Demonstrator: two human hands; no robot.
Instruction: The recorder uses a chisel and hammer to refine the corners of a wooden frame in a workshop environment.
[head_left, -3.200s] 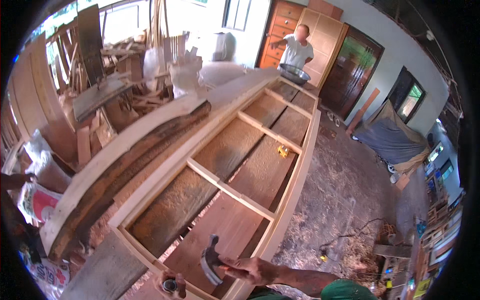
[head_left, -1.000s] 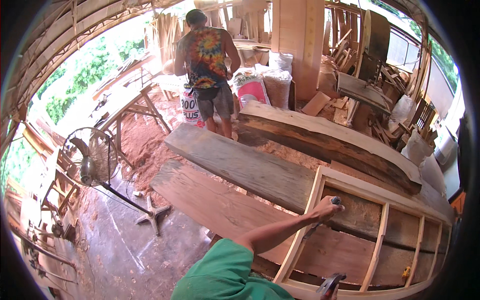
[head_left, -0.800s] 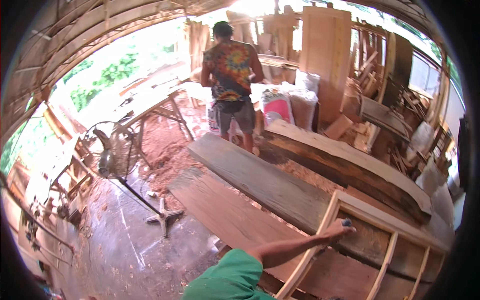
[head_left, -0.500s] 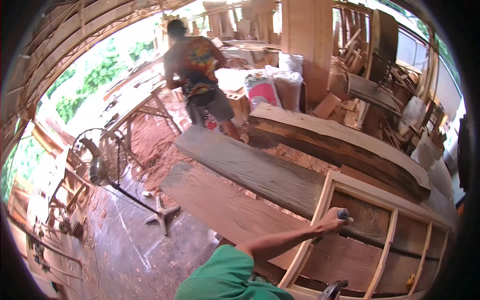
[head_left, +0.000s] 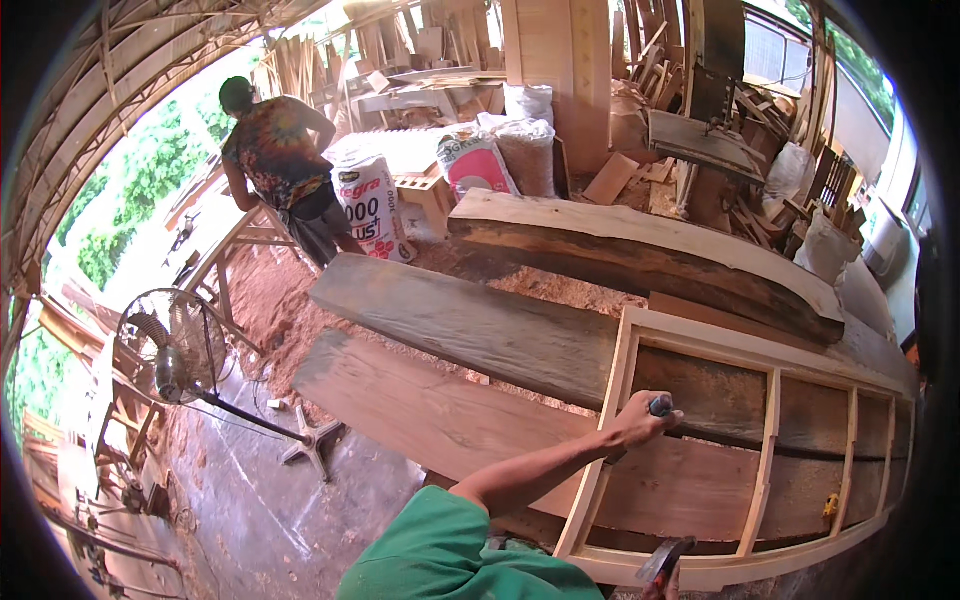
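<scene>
My left hand (head_left: 645,420) is closed around a tool with a dark handle (head_left: 660,405); its lower part is mostly hidden by the fingers. It is over the near left part of a pale wooden frame (head_left: 770,450) with several crossbars. At the lower edge, my right hand (head_left: 668,588) shows only in part, gripping a hammer (head_left: 663,560) with a dark head and some red on it. Beneath the frame lie a dark plank (head_left: 470,315) and a reddish-brown plank (head_left: 440,400), side by side.
A thick slab (head_left: 640,250) lies beyond the planks. A pedestal fan (head_left: 170,350) leans at left, its base (head_left: 312,445) on the dusty floor. Another person (head_left: 285,165) stands at a workbench (head_left: 225,230), near filled sacks (head_left: 520,150). Something small and yellow (head_left: 830,505) is by the frame's crossbar.
My view has shifted, so the frame and planks appear further left. The hammer shows more fully, with part of my right hand. The other person has moved left toward the workbench, uncovering a sack.
</scene>
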